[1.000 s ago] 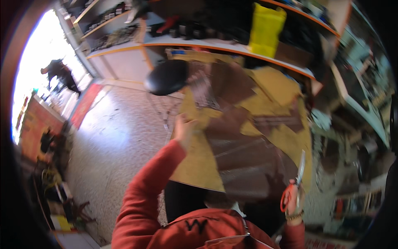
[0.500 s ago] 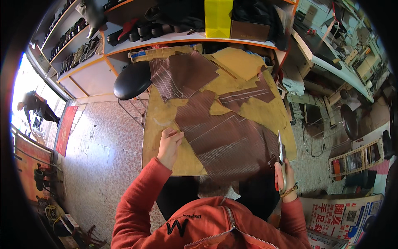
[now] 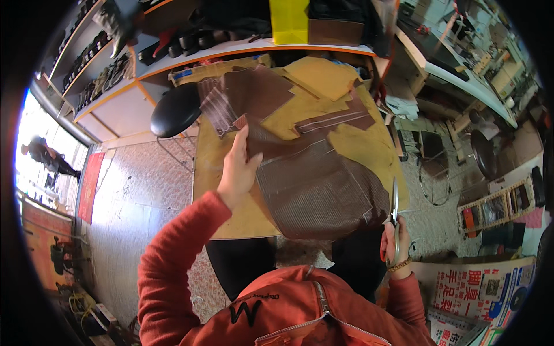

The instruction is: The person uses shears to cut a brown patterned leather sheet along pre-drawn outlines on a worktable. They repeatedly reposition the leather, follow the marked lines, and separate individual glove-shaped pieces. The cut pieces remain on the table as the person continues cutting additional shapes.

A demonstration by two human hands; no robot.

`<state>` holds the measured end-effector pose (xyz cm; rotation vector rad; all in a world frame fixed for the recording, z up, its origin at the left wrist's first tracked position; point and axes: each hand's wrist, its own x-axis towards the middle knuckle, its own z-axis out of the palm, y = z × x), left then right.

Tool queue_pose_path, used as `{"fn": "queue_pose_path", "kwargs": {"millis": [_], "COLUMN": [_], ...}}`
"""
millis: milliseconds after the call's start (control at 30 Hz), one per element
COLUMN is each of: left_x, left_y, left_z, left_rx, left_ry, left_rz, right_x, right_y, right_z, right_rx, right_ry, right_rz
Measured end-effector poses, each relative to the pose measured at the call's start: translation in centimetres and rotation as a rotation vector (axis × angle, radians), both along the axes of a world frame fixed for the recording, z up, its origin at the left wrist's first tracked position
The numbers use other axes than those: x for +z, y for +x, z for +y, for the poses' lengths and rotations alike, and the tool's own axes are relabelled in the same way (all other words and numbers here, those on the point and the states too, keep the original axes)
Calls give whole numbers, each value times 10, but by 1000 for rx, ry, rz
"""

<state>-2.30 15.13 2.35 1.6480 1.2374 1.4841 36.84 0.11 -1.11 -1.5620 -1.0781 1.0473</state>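
Observation:
A large piece of brown textured leather (image 3: 323, 193) lies across the table in front of me, its near edge hanging slightly past the table's edge. My left hand (image 3: 236, 170) grips its left upper corner, which is raised and bent, so the sheet bows. Pale marked lines run along parts of it. At the right edge of the table, my right hand (image 3: 397, 239) is wrapped around a pair of scissors (image 3: 395, 199), blades pointing away from me and beside the leather's right edge. Smaller brown leather pieces (image 3: 262, 92) with pale outlines lie farther back.
The yellowish table (image 3: 369, 153) also carries a tan sheet (image 3: 323, 78) at its far side. A black round stool (image 3: 176, 109) stands at the left. Shelves of shoes (image 3: 187, 49) rise behind. Papers (image 3: 461, 288) lie at the lower right; a person (image 3: 49, 158) is outside the doorway.
My left hand has moved forward and taken hold of the large leather piece, whose left upper part is now lifted and curved. The scissors stay in my right hand.

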Motion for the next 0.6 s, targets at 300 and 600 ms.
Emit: {"fn": "queue_pose_path", "kwargs": {"millis": [300,600], "left_x": [-36,-75], "left_y": [-106,-92], "left_z": [61,-117], "left_rx": [326,455], "left_ry": [-182,-290], "left_rz": [100,78], "right_x": [-14,-13], "right_y": [-2,-7], "right_z": [-4,13], "right_rx": [42,54], "right_ry": [21,-18], "right_rz": [-9,-302]}}
